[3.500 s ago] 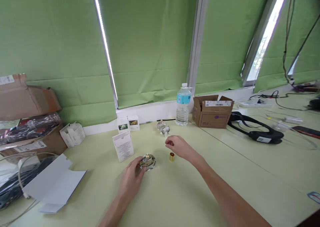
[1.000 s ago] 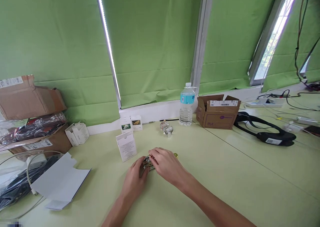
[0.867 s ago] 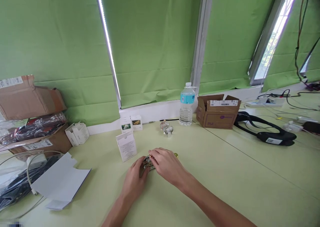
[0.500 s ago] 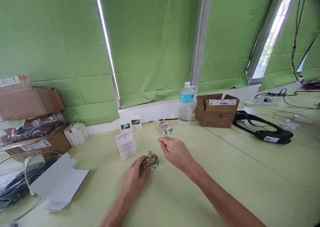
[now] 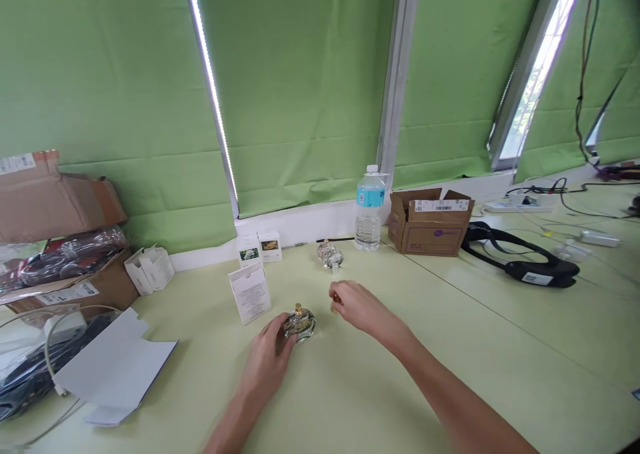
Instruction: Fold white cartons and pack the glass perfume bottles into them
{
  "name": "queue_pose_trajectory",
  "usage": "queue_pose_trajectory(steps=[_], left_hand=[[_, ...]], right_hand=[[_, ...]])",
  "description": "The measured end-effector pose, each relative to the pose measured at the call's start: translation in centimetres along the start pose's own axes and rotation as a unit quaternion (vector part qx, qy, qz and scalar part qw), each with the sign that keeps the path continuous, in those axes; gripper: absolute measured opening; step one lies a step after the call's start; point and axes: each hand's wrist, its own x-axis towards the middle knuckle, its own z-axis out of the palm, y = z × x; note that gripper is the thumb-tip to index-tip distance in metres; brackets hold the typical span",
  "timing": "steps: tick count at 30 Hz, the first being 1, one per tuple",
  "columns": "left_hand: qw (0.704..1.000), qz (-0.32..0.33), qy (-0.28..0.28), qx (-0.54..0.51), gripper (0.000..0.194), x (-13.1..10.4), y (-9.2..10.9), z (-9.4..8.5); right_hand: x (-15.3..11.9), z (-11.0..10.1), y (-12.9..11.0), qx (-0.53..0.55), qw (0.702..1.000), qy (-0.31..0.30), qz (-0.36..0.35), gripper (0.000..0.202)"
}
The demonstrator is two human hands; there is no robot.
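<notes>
Left hand (image 5: 269, 353): grip curled round glass bottle (image 5: 300, 327), upright on worktop (image 5: 320, 401), likely steadying it. Right hand (image 5: 359, 306): grip pinching gold cap (image 5: 333, 309), just beside. Farther: 2nd bottle (image 5: 331, 257), set back, probably for working room.

Between the bottle (image 5: 303, 327) and your right hand (image 5: 359, 306) you have room; a white box (image 5: 251, 295) stands beyond your left hand (image 5: 267, 359).

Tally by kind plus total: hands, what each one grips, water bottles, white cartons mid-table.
Hands (left hand, right hand): 2
Glass bottle, left: 1
Gold cap, right: 1
Water bottle: 1
White cartons: 3
Total: 8
</notes>
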Motion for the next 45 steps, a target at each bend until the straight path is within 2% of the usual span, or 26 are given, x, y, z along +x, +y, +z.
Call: queue_pose_trajectory(steps=[3, 6, 8, 12, 18, 26, 31, 37, 41, 42, 45], left_hand=[[1.000, 0.015, 0.006, -0.010, 0.034, 0.0, 0.1, 0.0], [1.000, 0.024, 0.003, -0.015, 0.034, 0.0, 0.2, -0.1], [1.000, 0.025, 0.002, -0.014, 0.034, 0.0, 0.1, 0.0], [1.000, 0.022, 0.005, -0.009, 0.035, 0.1, -0.1, 0.1], [1.000, 0.029, 0.005, -0.011, 0.035, 0.0, 0.0, 0.0], [0.999, 0.037, 0.009, -0.027, 0.035, 0.1, 0.0, 0.1], [0.999, 0.035, -0.007, -0.024, 0.035, 0.0, 0.6, -0.3], [0.999, 0.037, 0.002, -0.021, 0.035, 0.0, 0.9, -0.4], [0.999, 0.031, 0.004, -0.010, 0.034, 0.1, 0.7, -0.5], [0.999, 0.034, 0.004, -0.008, 0.034, 0.1, 0.6, -0.5], [0.999, 0.048, 0.015, -0.007, 0.032, 0.1, 0.4, -0.7]], right_hand=[[0.0, -0.6, -1.7, 0.078, 0.993, 0.064, -0.065, 0.016], [-0.4, -0.5, -3.4, 0.185, 0.963, 0.150, -0.129, 0.020], [-0.7, 0.0, -4.3, 0.214, 0.950, 0.172, -0.148, 0.021], [-1.0, 1.1, -5.2, 0.203, 0.950, 0.144, -0.186, 0.017], [-0.7, 1.8, -4.8, 0.174, 0.956, 0.124, -0.202, 0.024], [-1.1, 1.3, -6.2, 0.136, 0.969, 0.106, -0.176, 0.026], [-1.0, 1.2, -6.6, 0.167, 0.974, 0.085, -0.129, 0.033], [-1.4, 1.7, -5.8, 0.193, 0.970, 0.076, -0.127, 0.020], [-1.5, 2.1, -5.1, 0.165, 0.977, 0.055, -0.121, 0.042], [-1.3, 2.2, -5.0, 0.158, 0.979, 0.051, -0.120, 0.042], [-0.9, 2.5, -4.8, 0.137, 0.981, 0.040, -0.129, 0.021]])
